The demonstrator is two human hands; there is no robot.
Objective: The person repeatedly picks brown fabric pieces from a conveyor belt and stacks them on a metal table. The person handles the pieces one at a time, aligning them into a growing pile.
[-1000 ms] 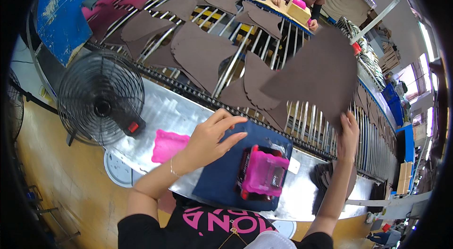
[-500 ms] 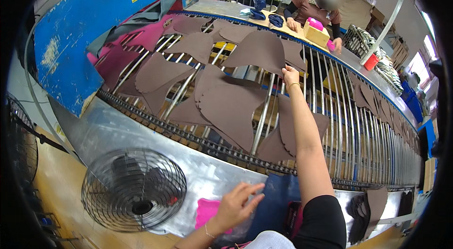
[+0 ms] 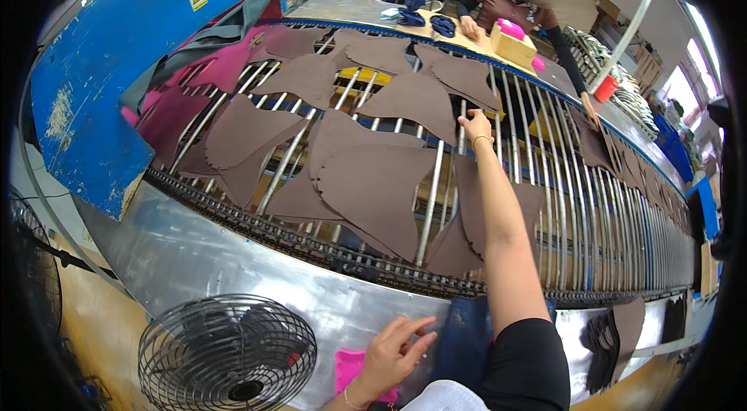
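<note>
Your right hand (image 3: 475, 124) is stretched far out over the roller conveyor (image 3: 545, 177), fingers curled down onto the edge of a brown cut piece (image 3: 412, 100) lying flat across the steel rods. It looks like thin sheet material, leather or a synthetic, so expect it to be light, floppy and ready to sag between the rods once lifted. Take it by an edge or a pointed corner with a pinch, since there is no thickness to wrap around. From this angle I can't quite tell whether your fingertips are pinching that edge or just pressing on it.

More brown pieces (image 3: 373, 185) lie nearer you, overlapping one another on the same rods, and magenta ones (image 3: 226, 68) sit up by the blue machine housing (image 3: 101, 76).

Your left hand (image 3: 393, 349) is low and close to your body, fingers loosely spread and holding nothing, resting by a pink item (image 3: 350, 368) on the metal worktop (image 3: 233, 271), just beside a dark blue cloth (image 3: 463, 337). A wire-guard fan (image 3: 226, 353) stands left of it.

Another person's hand (image 3: 469, 28) works at the far side of the line.
</note>
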